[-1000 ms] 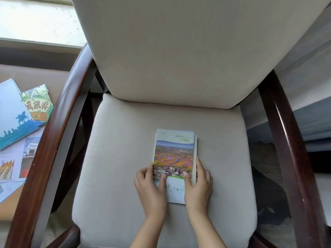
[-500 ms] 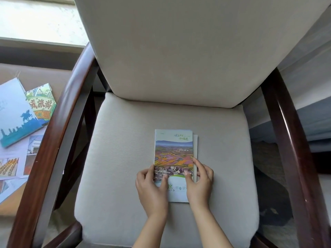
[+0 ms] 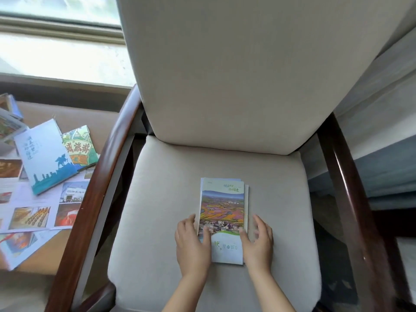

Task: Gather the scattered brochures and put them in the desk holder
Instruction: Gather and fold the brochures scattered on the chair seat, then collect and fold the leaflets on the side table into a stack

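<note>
Small stack of brochures (image 3: 221,212) lies flat on the beige seat cushion (image 3: 157,210) of a dark-wood armchair, a bit right of centre, long side running toward the chair back; top one has a colourful field landscape pic w/ Chinese text, and edges of at least one more sheet stick out along its right side and top. Left hand (image 3: 191,244) rests palm-down on the cushion at the stack's lower left corner, fingers loosely together, thumb lying over the left edge of the top brochure. Right hand (image 3: 257,240) sits at the lower right edge, thumb touching the cover, fingers spread and slightly blurred just beside the stack's right side. Neither hand has the stack lifted; it's flat on the cushion btwn them. Left of the armrest (image 3: 94,199), on a brown tabletop (image 3: 99,122), more brochures lie scattered: a white-and-blue one w/ a horse-rider silhouette (image 3: 45,154) lies tilted, overlapping a green-and-orange illustrated one (image 3: 78,147), both on top of opened-out sheets w/ photo panels (image 3: 36,210). A few more printed pieces sit at the far left edge (image 3: 9,122), partly cut off. Desk holder can't be made out in this view
</note>
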